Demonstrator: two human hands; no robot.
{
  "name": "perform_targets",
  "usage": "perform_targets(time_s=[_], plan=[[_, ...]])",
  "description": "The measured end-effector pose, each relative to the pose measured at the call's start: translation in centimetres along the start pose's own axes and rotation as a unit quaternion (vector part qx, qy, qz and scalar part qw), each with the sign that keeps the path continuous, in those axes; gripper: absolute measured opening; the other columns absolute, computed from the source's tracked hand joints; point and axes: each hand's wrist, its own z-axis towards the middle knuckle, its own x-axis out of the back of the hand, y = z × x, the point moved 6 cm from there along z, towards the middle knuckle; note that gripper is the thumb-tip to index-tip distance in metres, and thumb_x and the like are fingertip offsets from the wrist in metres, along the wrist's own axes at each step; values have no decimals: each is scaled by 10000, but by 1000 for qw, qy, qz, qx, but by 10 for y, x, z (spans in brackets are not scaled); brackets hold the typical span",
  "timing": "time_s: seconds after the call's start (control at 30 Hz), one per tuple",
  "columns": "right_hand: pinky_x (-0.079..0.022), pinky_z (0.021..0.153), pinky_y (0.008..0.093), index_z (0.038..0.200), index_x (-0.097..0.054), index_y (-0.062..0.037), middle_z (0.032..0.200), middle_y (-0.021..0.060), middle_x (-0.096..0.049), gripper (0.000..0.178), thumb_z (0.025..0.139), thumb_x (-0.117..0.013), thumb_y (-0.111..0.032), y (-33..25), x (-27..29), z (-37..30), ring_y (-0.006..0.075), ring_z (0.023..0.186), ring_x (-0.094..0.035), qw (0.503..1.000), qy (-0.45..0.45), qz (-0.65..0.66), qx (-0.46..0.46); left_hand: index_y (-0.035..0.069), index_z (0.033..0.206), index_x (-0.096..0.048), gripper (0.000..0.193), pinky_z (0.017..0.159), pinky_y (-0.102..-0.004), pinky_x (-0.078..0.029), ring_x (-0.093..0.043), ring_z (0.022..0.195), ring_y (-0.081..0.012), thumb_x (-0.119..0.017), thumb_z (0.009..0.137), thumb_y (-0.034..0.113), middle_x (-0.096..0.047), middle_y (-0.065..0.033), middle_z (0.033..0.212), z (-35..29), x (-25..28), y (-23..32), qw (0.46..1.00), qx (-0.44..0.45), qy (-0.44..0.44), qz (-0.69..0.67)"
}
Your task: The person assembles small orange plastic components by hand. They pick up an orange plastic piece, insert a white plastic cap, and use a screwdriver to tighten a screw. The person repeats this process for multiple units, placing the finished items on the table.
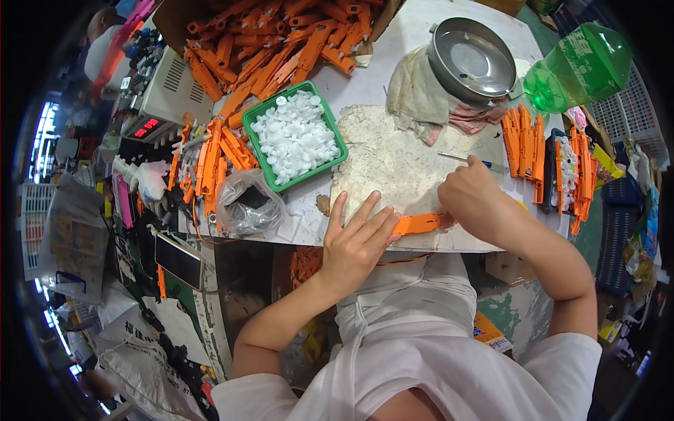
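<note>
A long orange plastic housing (418, 224) lies across the front of the worn, pale work board (379, 151). My left hand (360, 242) rests flat with its fingers spread, the fingertips on the board and the thumb side touching the left end of the housing. Over the right end my right hand (477, 196) is closed, knuckles up, and its fingers hide that end. Just behind the right knuckles shows a thin metal tool (453, 156) with a blue part; whether the hand touches it I cannot tell.
Left of the board stands a green tray (338, 144) of small white plastic pieces, beside a clear plastic bag (249, 207). A carton (390, 17) heaped with orange housings is behind. At back right are a metal bowl (439, 59), rags (414, 91), a green bottle (586, 67) and standing orange housings (523, 144).
</note>
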Motion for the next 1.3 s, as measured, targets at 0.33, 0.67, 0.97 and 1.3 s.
perform_targets(time_s=[0.33,0.67,0.97,1.3], plan=[[-426,659,371,571,-640,-65,575,96,-600,307,641,-758,-339,-10,29,6,272,627,-630,997,62,21,30,120,1054,-690,305,1049,-570,-244,-515,1216,-239,-720,759,194,-672,-21,1080,-3,1,-2,999,23,26,-1],[-424,735,355,720,-663,-78,717,67,-643,326,596,-791,-351,-29,11,13,251,778,-635,997,66,43,-3,126,1051,-687,298,1048,-529,-254,-493,1228,-254,-704,776,238,-671,-3,1076,-7,-3,-1,998,14,51,22],[-428,764,370,846,-602,-59,775,70,-595,288,692,-755,-248,-7,-28,-54,289,795,-563,931,308,192,-38,58,1058,-626,267,1072,-528,-202,-482,1224,-316,-664,811,151,-645,-75,1070,-2,4,8,999,3,34,-19],[-419,897,304,1062,-591,5,1001,96,-621,343,858,-676,-258,-42,-58,-76,176,920,-576,356,411,838,56,26,1108,-609,375,1038,-502,-290,-545,1052,-293,-702,752,99,-611,-100,943,-31,28,48,979,49,151,-128]])
